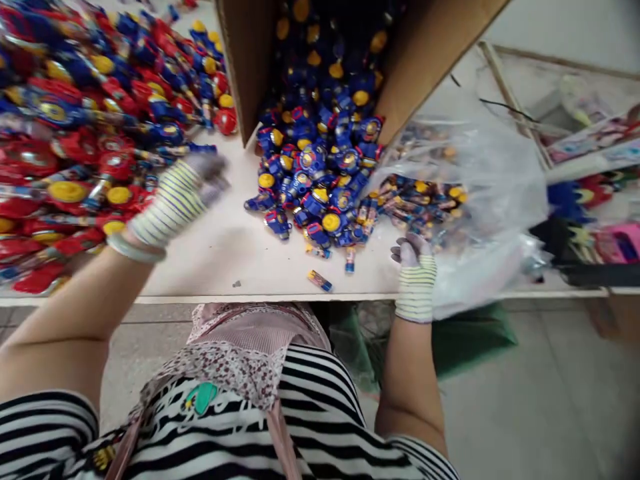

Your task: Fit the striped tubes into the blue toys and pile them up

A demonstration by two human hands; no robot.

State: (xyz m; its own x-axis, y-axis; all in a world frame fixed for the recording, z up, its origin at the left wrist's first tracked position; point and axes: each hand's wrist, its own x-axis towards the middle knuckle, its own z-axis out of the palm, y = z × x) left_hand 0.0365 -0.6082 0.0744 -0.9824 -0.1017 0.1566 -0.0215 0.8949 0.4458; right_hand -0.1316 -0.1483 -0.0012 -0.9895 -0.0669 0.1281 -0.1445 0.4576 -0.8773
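Left hand (193, 190): striped knit glove, motion-blurred just beside the red-and-yellow plastic toys (85, 180); grip impossible to tell.
Right hand (414, 270): striped knit glove, fingers closed on the edge of a clear plastic bag (490, 193).
Blue-and-yellow plastic toys (315, 180): heaped on a pale tabletop (235, 260), spilling from a brown cardboard box (243, 67), touching the bag's mouth.

The gloved left hand (183, 197), blurred, stretches from lower left toward frame centre; the gloved right hand (415, 273) sits lower, right of centre, half curled.
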